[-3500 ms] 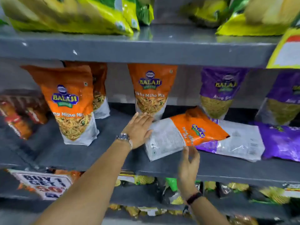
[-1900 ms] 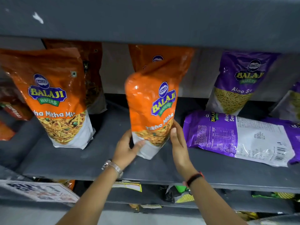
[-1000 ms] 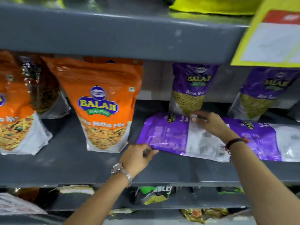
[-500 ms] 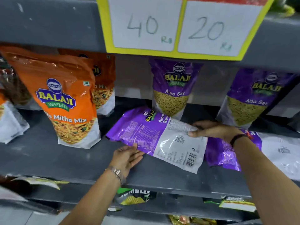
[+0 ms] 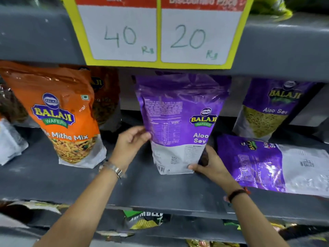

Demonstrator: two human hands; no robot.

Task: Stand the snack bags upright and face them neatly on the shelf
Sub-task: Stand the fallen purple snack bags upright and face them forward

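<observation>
A purple Aloo Sev bag (image 5: pixel 179 122) stands upright on the grey shelf (image 5: pixel 160 193), its printed back panel turned toward me. My left hand (image 5: pixel 130 143) grips its left edge. My right hand (image 5: pixel 210 166) holds its lower right corner. To the right a second purple bag (image 5: pixel 270 163) lies flat on the shelf. Behind that one a third purple bag (image 5: pixel 268 109) stands upright, facing front. On the left an orange Mitha Mix bag (image 5: pixel 60 118) stands upright, with another orange bag (image 5: pixel 106 100) behind it.
A yellow-framed price card (image 5: pixel 156 32) reading 40 and 20 hangs from the shelf above, just over the held bag's top. More snack packs (image 5: pixel 144 220) lie on the shelf below. A white bag bottom (image 5: pixel 8 141) shows at the far left.
The purple bag that lay flat half a second ago now stands upright between both hands. Earlier the orange bag was stood up to the left.
</observation>
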